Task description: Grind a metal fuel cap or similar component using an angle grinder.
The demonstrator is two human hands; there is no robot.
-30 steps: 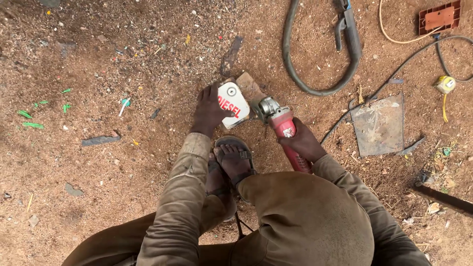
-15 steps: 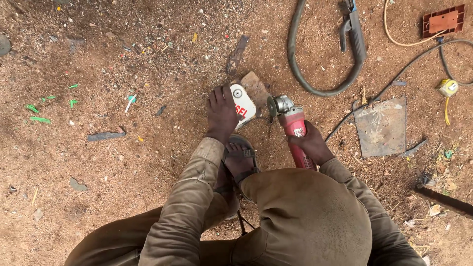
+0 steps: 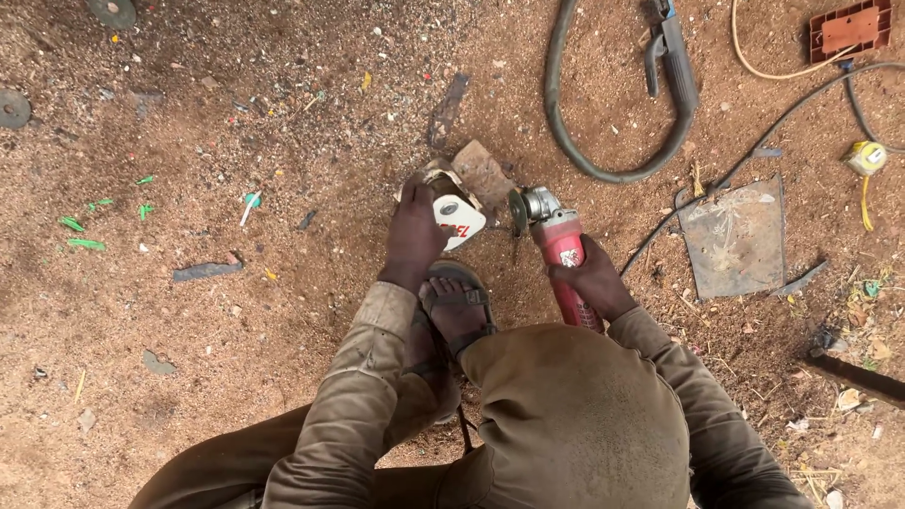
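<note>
My left hand (image 3: 415,236) presses on a white, rounded metal piece with red markings (image 3: 459,220) lying on the dirt just ahead of my sandalled foot (image 3: 457,306). A flat brown block (image 3: 483,174) lies behind the white piece. My right hand (image 3: 594,283) grips the red body of an angle grinder (image 3: 563,247). Its disc (image 3: 518,210) stands just right of the white piece; whether the two touch I cannot tell.
A thick grey hose (image 3: 603,141) with a welding clamp (image 3: 671,57) loops at the upper right. A flat metal sheet (image 3: 733,238), black cables (image 3: 754,141), a red block (image 3: 850,28) and a yellow plug (image 3: 865,156) lie right. Green plastic bits (image 3: 90,221) lie left.
The view has shifted, so everything sits a little further right in frame. The grinder disc stands slightly clearer of the white piece. My left hand stays on that piece.
</note>
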